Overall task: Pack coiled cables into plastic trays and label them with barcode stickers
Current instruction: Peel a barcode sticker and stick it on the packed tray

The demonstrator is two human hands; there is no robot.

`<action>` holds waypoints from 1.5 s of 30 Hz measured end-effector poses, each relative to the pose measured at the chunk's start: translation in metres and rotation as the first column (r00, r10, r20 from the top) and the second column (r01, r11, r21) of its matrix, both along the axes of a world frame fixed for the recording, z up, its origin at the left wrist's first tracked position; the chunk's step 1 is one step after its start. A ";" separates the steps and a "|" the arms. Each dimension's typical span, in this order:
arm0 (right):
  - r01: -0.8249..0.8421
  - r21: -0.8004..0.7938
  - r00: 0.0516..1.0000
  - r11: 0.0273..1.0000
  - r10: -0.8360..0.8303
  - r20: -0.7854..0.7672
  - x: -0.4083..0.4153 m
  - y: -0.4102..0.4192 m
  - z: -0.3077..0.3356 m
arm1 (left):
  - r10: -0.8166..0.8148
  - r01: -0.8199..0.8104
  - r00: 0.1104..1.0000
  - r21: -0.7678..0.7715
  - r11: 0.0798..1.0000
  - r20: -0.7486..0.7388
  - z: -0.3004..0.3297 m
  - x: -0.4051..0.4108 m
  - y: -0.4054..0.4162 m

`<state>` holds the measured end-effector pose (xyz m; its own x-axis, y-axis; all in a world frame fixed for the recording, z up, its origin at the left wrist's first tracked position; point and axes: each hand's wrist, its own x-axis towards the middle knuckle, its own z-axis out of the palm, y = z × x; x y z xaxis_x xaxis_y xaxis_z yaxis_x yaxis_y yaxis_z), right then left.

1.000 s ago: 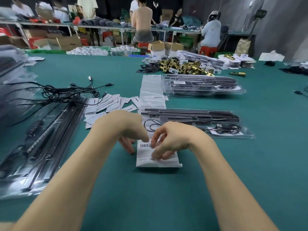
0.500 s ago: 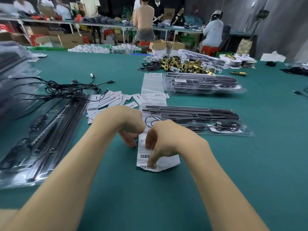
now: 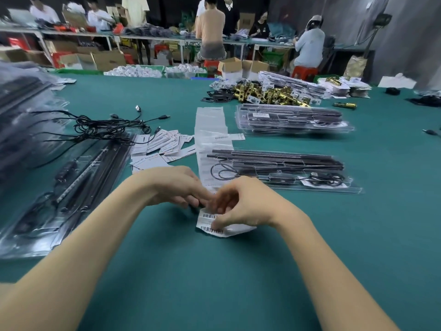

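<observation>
Two hands meet over the near end of the sticker strip [image 3: 216,222], and that end is where your next move turns. Your right hand [image 3: 241,203] lies on top of it, fingers curled, with a fingertip down on the lowest barcode label; it looks to be pinching or peeling at a label, though the exact pinch is hidden under the knuckles. Your left hand [image 3: 175,186] comes in from the other side, fingers bent and touching the strip's upper edge right against the right fingers; whether it grips the backing or only steadies it, you cannot tell from here.

The strip's long axis runs straight away from you, from under your hands out past them toward the far side of the bench [image 3: 214,283]. Its near corner is curled up off the cloth just below your right fingers.

The tray [image 3: 281,170] that wants the label lies beyond and to the right of your right hand, close by, its long axis running crosswise, left to right. A coiled cable [image 3: 223,172] shows at the tray end nearest your hands. So the right hand is the nearer one, and a freed label would travel a short way forward and right.

Loose cables [image 3: 100,126] and more trays [image 3: 71,187] lie off beyond your left hand.
</observation>
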<state>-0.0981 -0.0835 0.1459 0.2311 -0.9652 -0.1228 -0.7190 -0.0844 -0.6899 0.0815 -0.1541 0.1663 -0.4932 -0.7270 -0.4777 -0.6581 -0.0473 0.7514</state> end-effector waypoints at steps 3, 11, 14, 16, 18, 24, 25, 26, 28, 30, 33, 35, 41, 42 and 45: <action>0.032 -0.029 0.993 0.999 -0.029 0.114 -0.005 0.000 -0.005 | -0.076 0.079 0.995 -0.046 0.996 0.067 0.000 0.008 0.007; 0.252 -0.322 0.937 0.913 -0.146 0.317 0.006 -0.005 -0.023 | 0.132 -0.134 0.960 0.009 0.991 -0.249 -0.003 0.005 0.003; 0.327 -0.438 0.921 0.837 -0.179 0.345 0.011 -0.009 -0.031 | 0.283 -0.263 0.873 0.105 0.959 -0.398 -0.012 0.008 -0.004; 0.364 -0.502 0.919 0.785 -0.213 0.332 0.011 -0.012 -0.035 | 0.293 -0.260 0.843 0.135 0.956 -0.450 -0.019 0.010 -0.007; 0.377 -0.551 0.922 0.744 -0.242 0.303 0.009 -0.013 -0.037 | 0.317 -0.253 0.794 0.192 0.948 -0.519 -0.025 0.010 -0.008; 0.394 -0.560 0.914 0.728 -0.249 0.319 0.005 -0.012 -0.039 | 0.275 -0.237 0.738 0.145 0.961 -0.616 -0.038 0.007 -0.008; 0.392 -0.566 0.915 0.725 -0.242 0.323 0.006 -0.012 -0.039 | 0.265 -0.230 0.731 0.139 0.963 -0.629 -0.039 0.007 -0.008; 0.390 -0.572 0.915 0.722 -0.234 0.330 0.007 -0.012 -0.038 | 0.258 -0.222 0.721 0.139 0.965 -0.643 -0.040 0.008 -0.009; 0.392 -0.574 0.910 0.720 -0.213 0.355 0.009 -0.012 -0.037 | 0.242 -0.201 0.711 0.139 0.970 -0.661 -0.041 0.008 -0.010; 0.398 -0.564 0.902 0.724 -0.195 0.386 0.011 -0.012 -0.037 | 0.227 -0.187 0.711 0.132 0.973 -0.665 -0.043 0.009 -0.011; 0.406 -0.554 0.892 0.727 -0.186 0.411 0.014 -0.012 -0.037 | 0.229 -0.190 0.708 0.132 0.973 -0.669 -0.044 0.009 -0.011; 0.400 -0.554 0.895 0.730 -0.181 0.408 0.013 -0.013 -0.037 | 0.227 -0.195 0.711 0.124 0.973 -0.666 -0.044 0.008 -0.010; 0.402 -0.537 0.895 0.742 -0.193 0.403 0.013 -0.014 -0.038 | 0.215 -0.185 0.724 0.115 0.976 -0.655 -0.043 0.008 -0.010; 0.403 -0.536 0.894 0.742 -0.193 0.404 0.013 -0.014 -0.038 | 0.216 -0.182 0.722 0.120 0.976 -0.657 -0.043 0.008 -0.010; 0.400 -0.535 0.895 0.744 -0.191 0.403 0.012 -0.014 -0.038 | 0.239 -0.192 0.715 0.144 0.971 -0.657 -0.041 0.006 -0.009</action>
<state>-0.0858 -0.0977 0.1081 -0.1550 -0.8407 0.5188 -0.5408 -0.3673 -0.7567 0.0876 -0.1632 0.1258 -0.5342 -0.8347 -0.1341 0.0436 -0.1856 0.9817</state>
